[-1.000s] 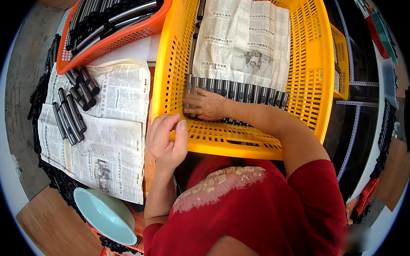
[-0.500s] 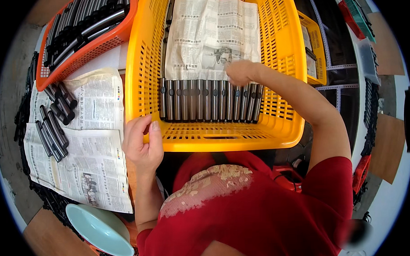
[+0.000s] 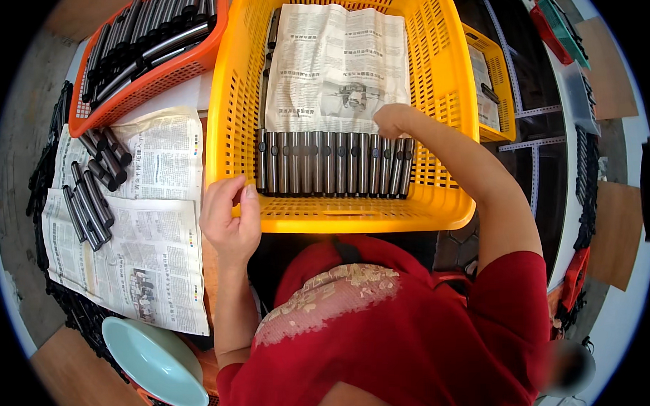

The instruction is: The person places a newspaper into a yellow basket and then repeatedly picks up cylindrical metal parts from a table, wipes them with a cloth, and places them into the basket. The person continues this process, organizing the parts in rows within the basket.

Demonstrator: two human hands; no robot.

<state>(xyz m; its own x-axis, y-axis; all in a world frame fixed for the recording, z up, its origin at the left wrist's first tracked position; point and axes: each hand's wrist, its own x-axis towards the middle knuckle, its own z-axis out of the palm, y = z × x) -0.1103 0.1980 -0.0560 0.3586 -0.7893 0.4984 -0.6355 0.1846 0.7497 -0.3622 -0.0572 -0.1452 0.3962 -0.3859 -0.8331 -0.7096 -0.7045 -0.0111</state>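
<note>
A large yellow plastic basket [image 3: 439,199] stands in front of me, lined with a sheet of newspaper [image 3: 338,63]. A row of several dark metal rods [image 3: 331,163] lies side by side along its near side. My left hand [image 3: 229,221] grips the basket's near left rim. My right hand [image 3: 394,118] reaches inside, its fingers curled at the right end of the row, over the newspaper's edge; whether it holds a rod is hidden.
Left of the basket, spread newspapers [image 3: 136,231] carry several loose dark rods [image 3: 88,190]. An orange basket [image 3: 144,52] full of rods stands at the far left. A pale green bowl [image 3: 155,363] lies near left. A smaller yellow basket [image 3: 489,83] sits right.
My right hand has travelled from the left end of the rod row to its right end. The view has shifted, so the basket sits lower and more central. My left hand stays on the rim.
</note>
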